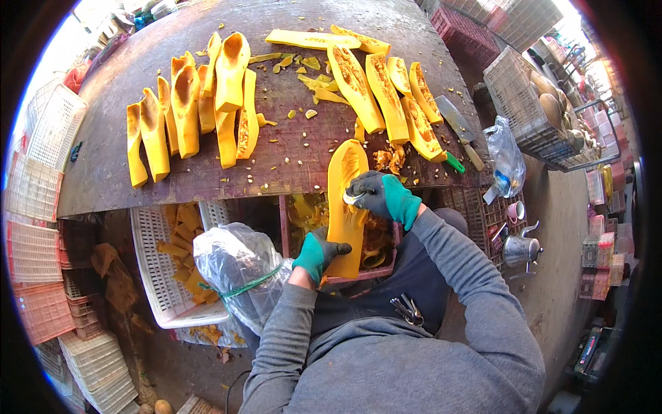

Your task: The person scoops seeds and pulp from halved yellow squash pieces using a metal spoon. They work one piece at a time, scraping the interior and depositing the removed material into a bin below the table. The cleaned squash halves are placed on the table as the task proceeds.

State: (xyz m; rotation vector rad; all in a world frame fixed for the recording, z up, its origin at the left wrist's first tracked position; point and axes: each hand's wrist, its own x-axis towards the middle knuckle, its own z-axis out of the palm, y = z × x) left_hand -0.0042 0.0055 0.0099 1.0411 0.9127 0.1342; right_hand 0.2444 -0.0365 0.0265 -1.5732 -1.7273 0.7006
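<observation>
Before me a long peeled squash half stands nearly upright at the table's front edge, its scooped side facing me. My left hand, in a green and dark grey glove, grips its lower part with the thumb across the front. My right hand, gloved alike, is closed on a curved metal scraping tool against the flesh in the squash's hollow; the tool's handle is hidden in the fist. Hollowed squash pieces stand in a group at the left of the table. Halves with seeds and pulp lie at the right.
A cleaver and a green-handled tool lie on the wooden table at right. Below are a white crate with squash pieces and a pink crate with scraps. A metal kettle stands at right, near a plastic bag.
</observation>
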